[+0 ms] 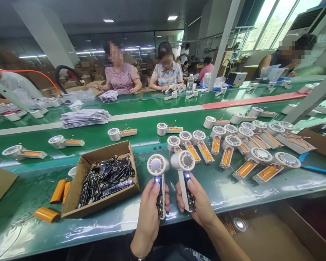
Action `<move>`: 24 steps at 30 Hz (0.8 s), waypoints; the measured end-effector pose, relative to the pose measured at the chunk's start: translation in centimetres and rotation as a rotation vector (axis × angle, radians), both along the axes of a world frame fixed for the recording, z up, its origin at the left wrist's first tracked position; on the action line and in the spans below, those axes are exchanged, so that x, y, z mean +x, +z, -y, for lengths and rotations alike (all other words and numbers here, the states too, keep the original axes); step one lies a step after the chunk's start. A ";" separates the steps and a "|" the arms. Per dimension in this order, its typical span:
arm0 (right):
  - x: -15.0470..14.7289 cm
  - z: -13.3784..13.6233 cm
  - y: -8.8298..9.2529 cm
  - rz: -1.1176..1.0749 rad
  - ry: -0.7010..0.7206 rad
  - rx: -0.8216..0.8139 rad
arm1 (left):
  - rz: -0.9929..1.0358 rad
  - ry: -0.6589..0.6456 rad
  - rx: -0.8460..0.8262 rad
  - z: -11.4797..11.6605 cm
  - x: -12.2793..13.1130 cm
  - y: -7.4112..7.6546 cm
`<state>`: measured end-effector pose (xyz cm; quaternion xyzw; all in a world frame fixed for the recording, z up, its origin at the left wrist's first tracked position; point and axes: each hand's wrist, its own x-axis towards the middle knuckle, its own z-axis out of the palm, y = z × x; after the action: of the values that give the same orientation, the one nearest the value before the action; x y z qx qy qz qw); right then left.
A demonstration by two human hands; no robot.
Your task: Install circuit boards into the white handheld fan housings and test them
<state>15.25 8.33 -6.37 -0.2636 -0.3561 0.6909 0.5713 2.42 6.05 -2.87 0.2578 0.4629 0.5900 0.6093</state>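
Observation:
My left hand (pixel 149 203) is wrapped round the handle of a white fan unit (pixel 156 165), its thumb on the dark circuit board. Close beside it, my right hand (pixel 197 199) grips a second white fan unit (pixel 186 160), also with the thumb on its board. Both units are upright with round heads at the top, and a small light glows on each board. To the left, a cardboard box (pixel 67 203) holds a pile of loose circuit boards (pixel 105 177).
Several white fan units with orange batteries (pixel 232 141) crowd the right side. More units (pixel 114 134) lie on the green belt. Loose orange batteries (pixel 47 214) lie at left. A paper stack (pixel 84 118) and people sit across. An open box (pixel 277 232) is at lower right.

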 end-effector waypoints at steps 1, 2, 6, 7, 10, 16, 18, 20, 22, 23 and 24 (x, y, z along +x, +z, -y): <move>0.0 0.0 0.0 0.001 -0.007 0.001 | 0.001 0.001 -0.001 0.1 0.0 -0.1; 0.0 0.0 0.0 0.002 -0.012 0.003 | -0.001 0.003 0.002 0.2 0.0 -0.2; 0.0 0.1 0.1 0.014 -0.012 0.014 | -0.036 0.031 0.046 0.2 0.1 -0.7; 0.0 0.1 0.2 0.018 -0.011 0.015 | -0.046 0.037 0.052 0.2 0.1 -0.8; -0.1 0.1 0.3 0.025 -0.010 0.007 | -0.077 0.043 0.069 0.0 0.1 -1.0; -0.2 0.1 0.3 0.035 -0.002 0.009 | -0.107 0.014 0.069 0.3 -0.1 -1.4; -0.2 0.1 0.3 0.035 -0.007 0.007 | -0.101 0.007 0.060 0.3 -0.2 -1.4; -0.2 0.1 0.3 0.032 -0.001 0.001 | -0.102 0.004 0.057 0.2 -0.1 -1.3; -0.2 0.0 0.3 0.032 0.009 -0.002 | -0.103 0.005 0.058 0.0 0.0 -1.2; -0.2 0.0 0.2 0.035 0.013 0.000 | -0.102 0.004 0.060 -0.1 0.0 -1.1; -0.2 0.0 0.2 0.040 0.014 0.001 | -0.100 0.004 0.060 -0.1 0.1 -1.1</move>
<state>15.05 8.30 -6.13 -0.2744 -0.3697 0.6893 0.5593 2.51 6.16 -3.95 0.3044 0.4754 0.5913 0.5760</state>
